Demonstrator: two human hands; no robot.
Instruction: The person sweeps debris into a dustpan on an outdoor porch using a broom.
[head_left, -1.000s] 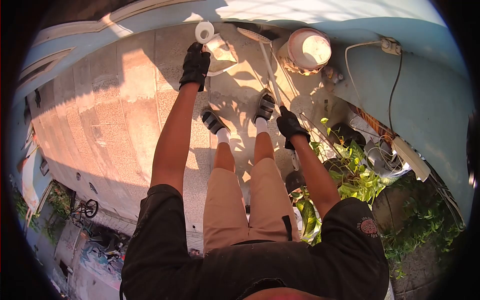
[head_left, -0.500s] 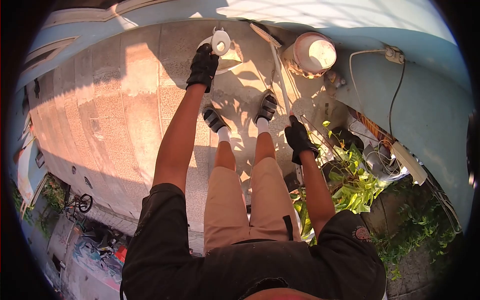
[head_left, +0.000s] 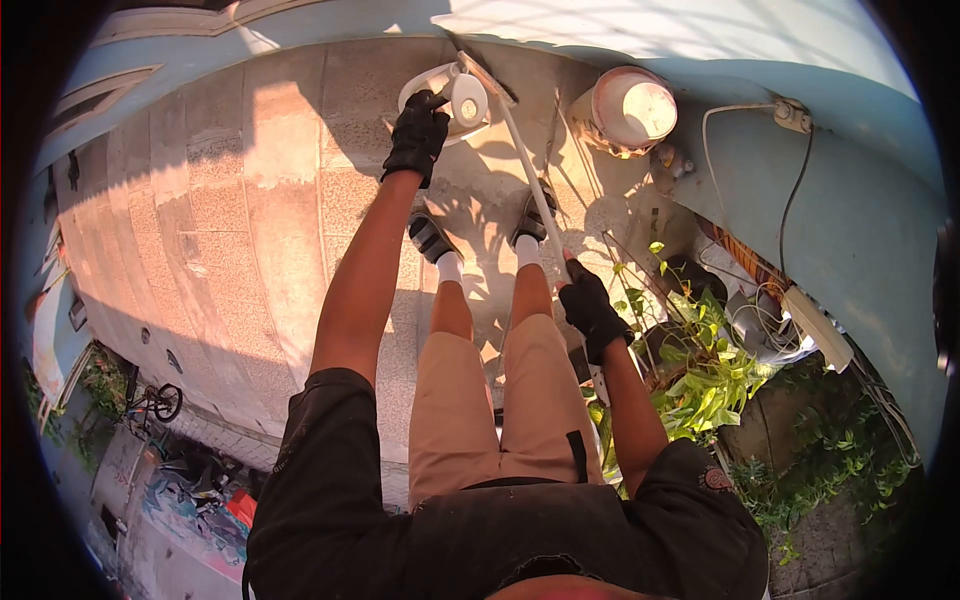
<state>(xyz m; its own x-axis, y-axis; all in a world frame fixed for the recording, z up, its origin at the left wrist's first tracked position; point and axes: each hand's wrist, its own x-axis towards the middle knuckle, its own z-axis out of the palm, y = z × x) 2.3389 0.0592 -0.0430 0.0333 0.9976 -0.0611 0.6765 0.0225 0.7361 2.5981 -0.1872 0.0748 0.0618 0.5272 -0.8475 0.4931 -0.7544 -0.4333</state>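
Note:
My left hand [head_left: 418,132], in a black fingerless glove, is closed on the handle of a white cup [head_left: 468,100]. Under and behind the cup, a wide white basin [head_left: 411,88] rests on the ground. My right hand [head_left: 588,308], gloved the same way, grips a long pale pole [head_left: 527,165] near its lower end. The pole runs up to a flat head [head_left: 487,79] beside the cup; whether the two touch is hard to tell.
A pinkish-white bucket [head_left: 634,108] stands by the blue wall [head_left: 840,210]. Leafy plants [head_left: 715,385] and loose cables are at the right. Both sandaled feet are on the paved ground [head_left: 215,260]. A bicycle [head_left: 158,402] is far off at the lower left.
The pole and its head have swung left, toward the cup. My left hand has moved slightly right and down with the cup. My right hand has shifted slightly left.

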